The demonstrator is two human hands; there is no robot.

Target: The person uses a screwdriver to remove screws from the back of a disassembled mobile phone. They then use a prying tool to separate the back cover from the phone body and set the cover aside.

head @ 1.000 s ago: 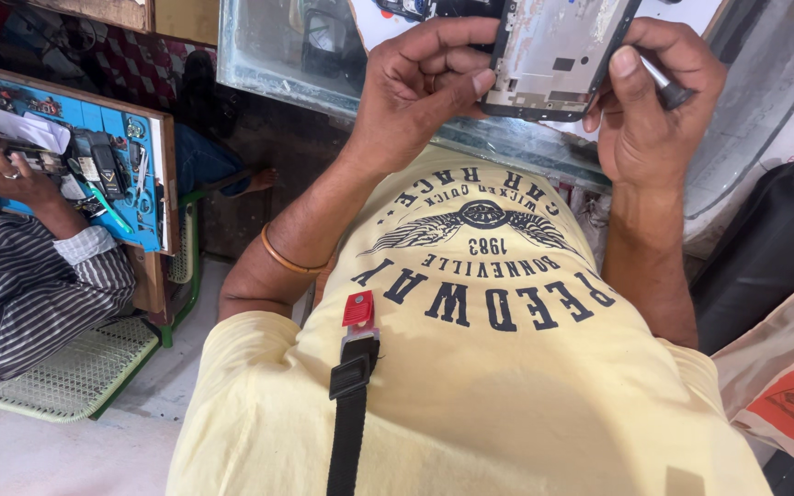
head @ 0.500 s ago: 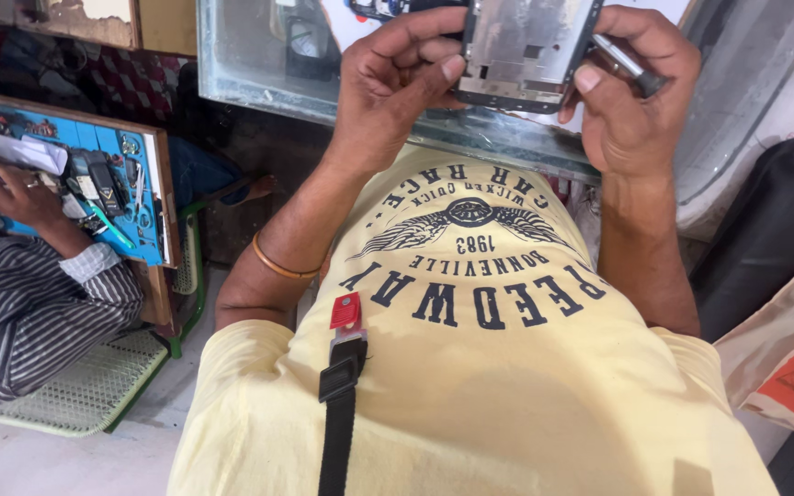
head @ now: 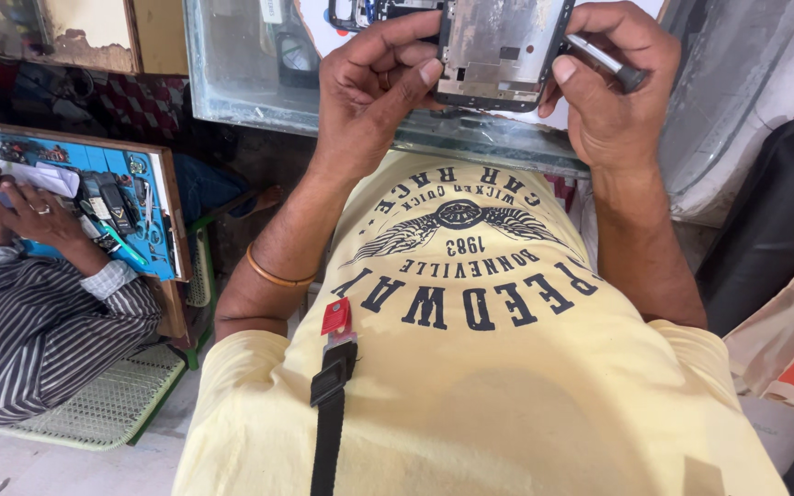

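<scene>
Both hands grip one bare metal phone frame (head: 503, 50) above the glass counter (head: 232, 83), left hand (head: 374, 87) pinching its left edge with closed fingers, right hand (head: 608, 92) steadying the other edge and clasping a slim metal tool (head: 608, 62), so inspection appears underway and tool work likely demands a steady frame

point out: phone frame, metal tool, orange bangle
phone frame (head: 498, 50), head view, on its bare metal back plate.
metal tool (head: 610, 62), head view, on its shaft above the right hand.
orange bangle (head: 273, 273), head view, on the band across the left forearm.
</scene>
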